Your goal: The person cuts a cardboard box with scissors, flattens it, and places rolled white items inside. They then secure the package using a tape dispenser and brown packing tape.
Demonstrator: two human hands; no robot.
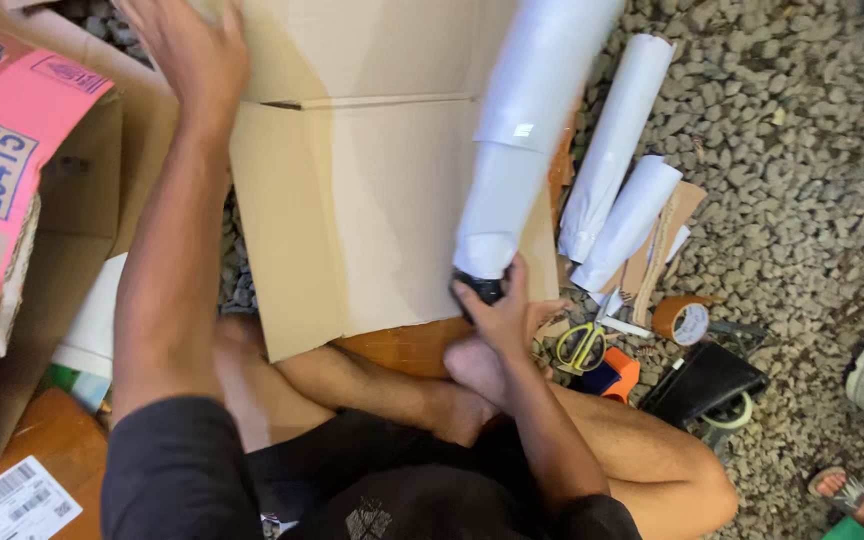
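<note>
While the person sits cross-legged on gravel (782,130), a big flat cardboard sheet (372,200) fills the upper middle of the frame, its lower edge resting over the person's shins. At the left edge stands an open carton (62,240) with a pink flap (2,150) folded out at the upper left; white sheets (97,320) lean beside it at centre left. A white label (17,505) lies on brown cardboard in the lower left corner.

A long white roll (527,120) slants from the top centre down to the middle of the frame, lying over the sheet's right side. The right hand (502,315) grips the roll's dark lower end (485,290), fingers and thumb wrapped around it, just above the person's foot. The left hand (192,45) is at the upper left, reaching onto the sheet's top left part; it is blurred and cut by the frame edge, so whether its fingers are spread or closed cannot be told.

Two more white rolls (617,150) lie side by side on the gravel right of the sheet. Below them, at centre right, sit a black tape dispenser (702,385), a brown tape ring (680,320), yellow-handled scissors (582,345) and a small orange tool (617,375). A sandalled foot (842,492) shows in the lower right corner.
</note>
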